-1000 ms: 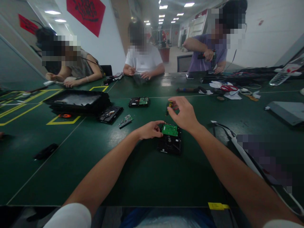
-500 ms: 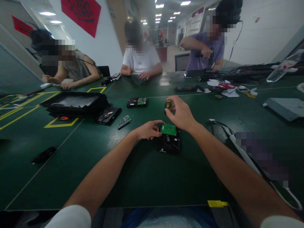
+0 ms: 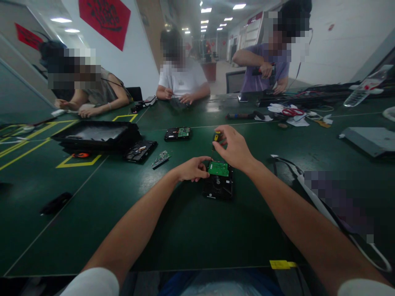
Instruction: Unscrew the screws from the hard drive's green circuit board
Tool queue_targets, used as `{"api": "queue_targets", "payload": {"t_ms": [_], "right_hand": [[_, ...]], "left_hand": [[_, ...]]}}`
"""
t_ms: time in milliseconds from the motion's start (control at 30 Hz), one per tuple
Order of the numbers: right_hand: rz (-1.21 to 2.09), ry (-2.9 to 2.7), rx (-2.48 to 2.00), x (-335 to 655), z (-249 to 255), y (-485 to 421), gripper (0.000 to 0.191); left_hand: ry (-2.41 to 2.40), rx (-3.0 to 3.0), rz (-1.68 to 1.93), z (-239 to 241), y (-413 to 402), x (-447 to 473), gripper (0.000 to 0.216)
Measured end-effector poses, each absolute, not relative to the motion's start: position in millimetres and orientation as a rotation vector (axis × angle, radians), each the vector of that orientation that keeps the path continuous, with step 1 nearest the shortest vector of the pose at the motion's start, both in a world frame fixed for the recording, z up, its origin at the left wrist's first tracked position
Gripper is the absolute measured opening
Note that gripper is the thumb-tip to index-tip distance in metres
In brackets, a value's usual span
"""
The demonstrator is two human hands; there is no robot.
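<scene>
A black hard drive lies on the green table in front of me, its green circuit board facing up. My left hand is closed on the drive's left edge, thumb and forefinger near the board's far left corner. In my right hand is a screwdriver with a black and yellow handle, pinched between thumb and fingers. It stands upright over the far edge of the board. Its tip is too small to make out.
Left of the drive lie a loose circuit board, another hard drive, a black drive casing and a black tray. Cables and a grey metal box are on the right. Several people sit across the table.
The view has shifted very slightly. Both hands, the screwdriver and the hard drive keep nearly the same places.
</scene>
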State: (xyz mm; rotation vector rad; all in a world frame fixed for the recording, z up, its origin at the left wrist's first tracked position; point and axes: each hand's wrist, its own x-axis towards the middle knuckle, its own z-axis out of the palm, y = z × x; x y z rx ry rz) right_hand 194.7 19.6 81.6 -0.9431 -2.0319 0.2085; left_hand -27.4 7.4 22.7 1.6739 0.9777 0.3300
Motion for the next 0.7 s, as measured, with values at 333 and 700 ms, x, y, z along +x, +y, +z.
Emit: {"api": "queue_targets", "payload": {"t_ms": [333, 700], "right_hand": [[0.175, -1.952, -0.913, 194, 86, 17, 0.034], [0.353, -2.294, -1.765, 222, 98, 30, 0.016]], "left_hand": [[1.012, 1.676, 0.327, 27, 3, -25, 0.079], [0.999, 1.694, 0.321, 21, 6, -28, 0.076]]}}
